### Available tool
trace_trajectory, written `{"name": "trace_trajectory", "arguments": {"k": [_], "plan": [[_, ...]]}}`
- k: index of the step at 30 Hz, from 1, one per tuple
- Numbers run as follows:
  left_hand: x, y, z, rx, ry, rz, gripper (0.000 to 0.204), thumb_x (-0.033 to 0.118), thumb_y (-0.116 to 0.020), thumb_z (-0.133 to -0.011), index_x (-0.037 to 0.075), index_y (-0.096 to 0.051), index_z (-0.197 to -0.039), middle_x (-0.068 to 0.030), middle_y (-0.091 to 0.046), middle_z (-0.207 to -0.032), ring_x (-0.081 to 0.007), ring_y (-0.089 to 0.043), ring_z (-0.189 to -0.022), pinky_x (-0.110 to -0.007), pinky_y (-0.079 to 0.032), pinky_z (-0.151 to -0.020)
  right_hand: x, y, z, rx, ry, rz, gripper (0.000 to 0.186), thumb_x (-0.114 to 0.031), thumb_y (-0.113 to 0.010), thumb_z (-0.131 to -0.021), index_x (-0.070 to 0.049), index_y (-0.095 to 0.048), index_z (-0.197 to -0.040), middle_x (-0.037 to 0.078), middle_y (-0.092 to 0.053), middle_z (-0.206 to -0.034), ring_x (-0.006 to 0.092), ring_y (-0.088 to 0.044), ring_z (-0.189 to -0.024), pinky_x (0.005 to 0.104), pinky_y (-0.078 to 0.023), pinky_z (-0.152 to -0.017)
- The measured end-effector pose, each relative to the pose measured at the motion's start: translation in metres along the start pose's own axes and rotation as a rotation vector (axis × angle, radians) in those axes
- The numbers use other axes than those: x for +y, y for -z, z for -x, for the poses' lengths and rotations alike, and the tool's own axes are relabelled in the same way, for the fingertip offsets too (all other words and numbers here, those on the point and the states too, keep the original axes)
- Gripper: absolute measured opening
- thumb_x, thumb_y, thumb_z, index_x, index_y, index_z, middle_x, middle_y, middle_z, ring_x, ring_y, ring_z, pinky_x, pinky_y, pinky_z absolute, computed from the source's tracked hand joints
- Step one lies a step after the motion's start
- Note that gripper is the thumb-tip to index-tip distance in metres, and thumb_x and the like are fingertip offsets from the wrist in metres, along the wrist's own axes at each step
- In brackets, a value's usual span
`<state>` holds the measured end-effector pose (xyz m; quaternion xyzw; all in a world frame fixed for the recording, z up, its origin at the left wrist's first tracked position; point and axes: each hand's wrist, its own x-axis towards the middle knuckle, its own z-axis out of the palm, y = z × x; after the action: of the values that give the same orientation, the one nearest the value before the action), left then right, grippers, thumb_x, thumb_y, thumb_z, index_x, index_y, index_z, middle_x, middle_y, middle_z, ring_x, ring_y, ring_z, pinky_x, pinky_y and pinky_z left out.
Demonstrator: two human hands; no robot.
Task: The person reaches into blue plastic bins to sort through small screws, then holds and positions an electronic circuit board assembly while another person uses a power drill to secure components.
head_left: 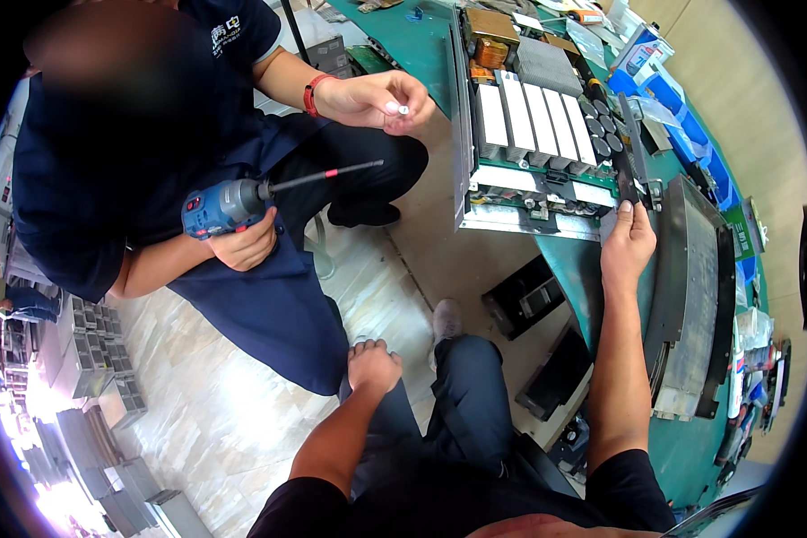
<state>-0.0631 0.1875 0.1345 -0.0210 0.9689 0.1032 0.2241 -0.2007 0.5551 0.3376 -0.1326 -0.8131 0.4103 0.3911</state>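
Drill (229,206) and opened chassis (516,219) show a workshop.

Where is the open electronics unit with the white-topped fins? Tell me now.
In the head view, the electronics unit is at upper right on the green bench, apparently jutting past its edge, the wearer's right hand at its lower right corner.

The bare left hand (374,366) rests palm down on the dark-trousered left leg (391,421), its fingers loosely bent over it. The bare left forearm (330,439) slants up to it from a black short sleeve (298,507). The bare right forearm (620,377) reaches almost straight forward, well apart from the left, its wrist nearly in line. At its end the bare right hand (629,247) is closed in a grip, thumb pointing forward; its other fingers are partly hidden.
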Motion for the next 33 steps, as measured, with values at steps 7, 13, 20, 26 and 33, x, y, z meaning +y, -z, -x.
{"name": "trace_trajectory", "arguments": {"k": [7, 13, 20, 26, 33], "plan": [[0.001, 0.0, 0.0, 0.006, 0.0, 0.005, 0.04, 0.034, -0.051, -0.089, 0.004, -0.067, -0.11, -0.0132, -0.065, -0.116, -0.0297, -0.055, -0.116, -0.042, -0.039, -0.103, -0.002, -0.001, 0.0, 0.007, 0.016, -0.012, 0.026, -0.016, -0.054, -0.102, 0.007, -0.063, -0.11, 0.002, -0.06, -0.076, 0.0075, -0.049, -0.07, 0.0259, -0.042, -0.062], [0.001, 0.004, 0.003, -0.005, 0.012, 0.013, 0.042, 0.035, -0.051, -0.088, 0.005, -0.067, -0.112, -0.0133, -0.065, -0.119, -0.0298, -0.055, -0.118, -0.042, -0.039, -0.104, -0.004, 0.0, 0.001, -0.006, -0.019, 0.044, 0.026, -0.016, -0.053, -0.102, 0.006, -0.064, -0.111, 0.002, -0.059, -0.074, 0.007, -0.047, -0.067, 0.0262, -0.04, -0.059], [0.001, 0.006, 0.004, -0.029, 0.008, -0.008, 0.043, 0.035, -0.05, -0.089, 0.005, -0.066, -0.115, -0.0128, -0.064, -0.121, -0.0294, -0.055, -0.12, -0.042, -0.039, -0.104, -0.007, -0.002, 0.001, 0.011, 0.016, 0.04, 0.026, -0.017, -0.054, -0.103, 0.006, -0.064, -0.108, -0.003, -0.056, -0.077, 0.0043, -0.044, -0.07, 0.0237, -0.038, -0.059], [0.003, 0.014, 0.008, -0.045, 0.024, -0.021, 0.043, 0.035, -0.049, -0.089, 0.005, -0.066, -0.115, -0.0131, -0.064, -0.121, -0.0293, -0.056, -0.119, -0.042, -0.04, -0.104, -0.015, 0.002, 0.0, -0.007, 0.013, 0.113, 0.027, -0.018, -0.052, -0.102, 0.004, -0.064, -0.112, 0.003, -0.059, -0.073, 0.0094, -0.049, -0.067, 0.0282, -0.042, -0.061], [0.0, 0.011, 0.014, -0.016, 0.027, -0.02, 0.043, 0.035, -0.048, -0.088, 0.005, -0.067, -0.113, -0.0134, -0.065, -0.12, -0.0292, -0.057, -0.118, -0.042, -0.041, -0.103, -0.016, -0.002, 0.004, 0.035, 0.028, 0.104, 0.029, -0.019, -0.052, -0.101, -0.005, -0.065, -0.123, 0.002, -0.054, -0.063, 0.0097, -0.048, -0.057, 0.0305, -0.04, -0.054]]}}
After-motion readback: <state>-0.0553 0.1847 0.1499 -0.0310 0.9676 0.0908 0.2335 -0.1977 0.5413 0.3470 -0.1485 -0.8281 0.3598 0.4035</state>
